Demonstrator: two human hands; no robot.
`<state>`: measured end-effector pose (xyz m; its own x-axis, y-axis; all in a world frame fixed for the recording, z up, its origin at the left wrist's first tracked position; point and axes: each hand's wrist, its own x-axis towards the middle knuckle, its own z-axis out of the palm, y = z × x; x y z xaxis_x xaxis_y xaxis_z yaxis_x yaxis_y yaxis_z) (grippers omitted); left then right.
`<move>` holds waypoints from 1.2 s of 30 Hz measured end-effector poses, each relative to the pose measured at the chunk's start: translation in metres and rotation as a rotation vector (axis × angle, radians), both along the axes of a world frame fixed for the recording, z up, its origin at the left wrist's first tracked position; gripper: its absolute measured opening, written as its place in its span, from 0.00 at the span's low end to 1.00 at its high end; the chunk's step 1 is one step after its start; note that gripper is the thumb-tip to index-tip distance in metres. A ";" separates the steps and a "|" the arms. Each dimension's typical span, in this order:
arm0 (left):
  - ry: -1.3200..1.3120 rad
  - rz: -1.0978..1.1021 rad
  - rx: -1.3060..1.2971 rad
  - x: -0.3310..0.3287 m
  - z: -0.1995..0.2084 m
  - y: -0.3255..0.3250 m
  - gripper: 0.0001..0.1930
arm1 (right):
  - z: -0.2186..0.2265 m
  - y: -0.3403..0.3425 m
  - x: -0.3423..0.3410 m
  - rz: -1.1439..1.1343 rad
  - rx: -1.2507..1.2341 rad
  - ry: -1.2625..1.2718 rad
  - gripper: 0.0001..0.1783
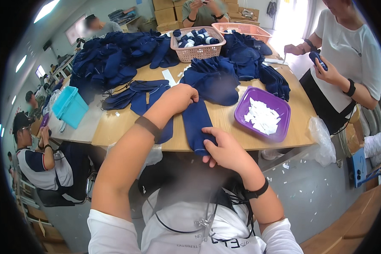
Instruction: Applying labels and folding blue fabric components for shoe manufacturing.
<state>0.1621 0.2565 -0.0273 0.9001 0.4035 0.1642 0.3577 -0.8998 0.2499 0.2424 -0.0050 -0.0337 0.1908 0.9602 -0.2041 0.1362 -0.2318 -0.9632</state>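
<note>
A long navy sock (195, 122) lies lengthwise over the table's near edge in front of me. My left hand (183, 96) is closed on its far part, the fingers curled down. At the near end, my right hand (222, 148) grips the sock between thumb and fingers, with some fingertips showing below it. Just beyond my left hand is a pile of navy socks (211, 78). Left of the held sock, more navy socks (150, 99) lie flat, partly hidden by my left forearm. A purple basin (252, 129) of white paper slips (262, 116) stands to the right.
A large navy sock heap (110, 59) covers the far left. Behind the pile stands a pink basket (199, 53) of banded sock rolls, beside an orange basket (245, 34). A teal bin (72, 108) sits left. A co-worker (343, 55) holds a navy bundle at right, near a plastic bag (324, 144).
</note>
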 end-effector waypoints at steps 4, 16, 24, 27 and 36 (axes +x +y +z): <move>0.067 0.020 0.017 0.000 -0.003 0.003 0.11 | 0.009 -0.003 -0.007 -0.011 0.041 0.033 0.29; -0.020 0.083 -0.028 0.003 -0.014 0.007 0.08 | 0.002 0.005 -0.001 0.035 -0.117 -0.112 0.32; 0.315 0.020 0.050 -0.012 0.025 -0.071 0.20 | 0.046 -0.055 -0.031 -0.152 0.445 -1.161 0.35; 0.453 0.018 0.226 -0.014 0.007 -0.087 0.24 | 0.007 -0.029 -0.023 -0.026 0.613 -1.106 0.30; 0.479 0.145 0.097 -0.019 0.001 -0.080 0.41 | -0.027 -0.052 -0.024 0.112 0.636 -0.975 0.20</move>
